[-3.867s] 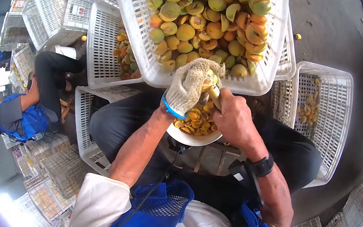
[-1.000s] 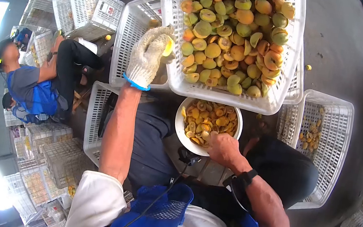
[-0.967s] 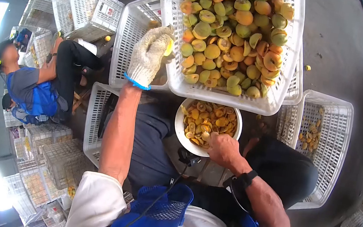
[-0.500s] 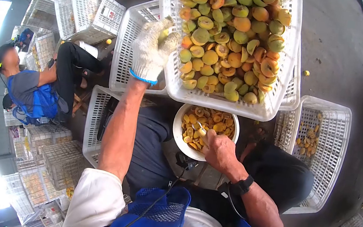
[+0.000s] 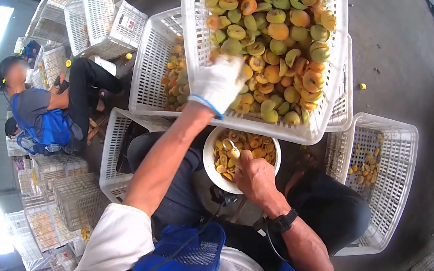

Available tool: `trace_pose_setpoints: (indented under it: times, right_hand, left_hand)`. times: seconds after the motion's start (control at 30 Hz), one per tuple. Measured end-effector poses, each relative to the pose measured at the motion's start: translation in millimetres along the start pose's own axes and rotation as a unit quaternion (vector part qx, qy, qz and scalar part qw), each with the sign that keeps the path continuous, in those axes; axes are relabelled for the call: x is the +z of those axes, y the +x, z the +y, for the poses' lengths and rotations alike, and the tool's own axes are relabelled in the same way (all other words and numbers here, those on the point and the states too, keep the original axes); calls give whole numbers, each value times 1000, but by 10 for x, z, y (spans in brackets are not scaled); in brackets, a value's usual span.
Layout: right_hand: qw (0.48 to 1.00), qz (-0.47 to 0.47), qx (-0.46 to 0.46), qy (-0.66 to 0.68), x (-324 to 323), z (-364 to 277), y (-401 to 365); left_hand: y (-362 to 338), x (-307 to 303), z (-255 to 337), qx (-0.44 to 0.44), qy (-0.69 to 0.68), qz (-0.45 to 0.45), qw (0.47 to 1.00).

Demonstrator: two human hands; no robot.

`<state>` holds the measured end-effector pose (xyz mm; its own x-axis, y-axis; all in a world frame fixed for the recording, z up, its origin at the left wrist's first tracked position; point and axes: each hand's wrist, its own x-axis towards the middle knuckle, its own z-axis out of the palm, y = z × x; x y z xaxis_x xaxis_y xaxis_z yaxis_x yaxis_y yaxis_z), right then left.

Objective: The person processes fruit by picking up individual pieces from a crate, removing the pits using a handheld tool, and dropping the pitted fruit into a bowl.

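Note:
My left hand point(image 5: 217, 83), in a white knit glove with a blue cuff, is over the near left part of a white crate point(image 5: 263, 128) full of halved peaches point(image 5: 274, 59). Motion smears its fingers against the fruit. Lower down, my bare right hand point(image 5: 257, 177) is closed around the pale handle of a pitting spoon point(image 5: 232, 152), whose curved metal end points up and left. That spoon is above a white bowl point(image 5: 207, 159) holding yellow-brown pits and scraps point(image 5: 253, 142). The bowl sits between my knees, just below the crate's near edge.
Under the full crate is another white crate point(image 5: 145, 67) with more peach halves. To the right, a crate point(image 5: 400, 181) contains some yellow pieces. A person point(image 5: 42, 108) sits at the left among stacked crates point(image 5: 97, 14). Another white crate point(image 5: 113, 147) stands by my left leg.
My left hand has moved right, from the crate's left rim onto the peaches. The peach half it held is out of sight. My right hand and spoon have shifted slightly left.

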<state>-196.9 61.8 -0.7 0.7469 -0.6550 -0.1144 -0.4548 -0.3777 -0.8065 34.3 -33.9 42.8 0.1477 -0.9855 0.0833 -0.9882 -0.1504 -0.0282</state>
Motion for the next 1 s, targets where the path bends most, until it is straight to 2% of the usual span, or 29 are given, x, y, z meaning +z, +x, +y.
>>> trace_pose_setpoints:
  times: [0.13, 0.2, 0.27, 0.33, 0.37, 0.43, 0.47, 0.5, 0.53, 0.57, 0.6, 0.63, 0.67, 0.7, 0.77, 0.8, 0.83, 0.87, 0.93, 1.0]
  right_hand:
    - [999, 16, 31, -3, -41, 22, 6]
    - [999, 25, 34, 3, -90, -8, -1]
    - [999, 20, 44, 12, -138, -43, 18]
    - [998, 15, 53, 23, -185, -78, 28]
    - [996, 12, 81, 30, -218, -91, 39]
    - [994, 13, 107, 36, -282, -82, 58]
    - [986, 64, 94, 125, -325, -49, 55]
    - [968, 113, 78, 212, -359, -21, 62]
    - [943, 169, 52, 284, -346, 29, 115]
    - [913, 163, 82, 366, -442, -2, 165]
    - [875, 156, 112, 445, -592, -64, 217]
    - [870, 123, 177, 443, -752, -81, 254]
    - [844, 122, 182, 490, -870, -128, 304]
    - [828, 121, 172, 520, -856, -111, 360]
    - [811, 123, 170, 546, -856, -133, 381]
    - [787, 96, 166, 586, -890, -215, 381]
    - [761, 68, 162, 625, -902, -265, 387]
    - [762, 69, 166, 622, -863, -252, 405]
    - [730, 113, 131, 662, -732, -183, 460]
    - [725, 144, 133, 661, -673, -183, 507]
  left_hand:
    - [220, 549, 139, 38, 49, 21, 998]
    - [270, 646, 175, -2, 127, -33, 991]
    - [282, 643, 178, 3, 136, -15, 991]
    - [243, 517, 201, 2, 62, 41, 997]
    - [220, 448, 211, 4, 62, 41, 997]
    - [137, 321, 185, -57, -66, 19, 996]
    - [67, 335, 116, -55, -65, 21, 996]
    - [-20, 372, 33, -50, -238, 74, 967]
    - [-122, 417, -25, -44, -404, 126, 905]
    - [-203, 91, 124, -147, -648, 35, 747]
    - [-312, 68, 84, -129, -687, 25, 715]
    - [-428, -45, 126, -129, -715, 20, 687]
    - [-542, -169, 181, -128, -742, 14, 657]
    - [-631, -221, 207, -87, -723, 13, 685]
    - [-731, -355, 273, -104, -727, -15, 678]
    - [-754, -378, 306, -120, -729, -41, 673]
    - [-773, -301, 318, -94, -692, -48, 714]
    - [-786, -258, 337, -95, -696, -50, 710]
    - [-800, -181, 373, -111, -729, -53, 673]
    - [-787, -34, 375, -88, -742, -38, 663]
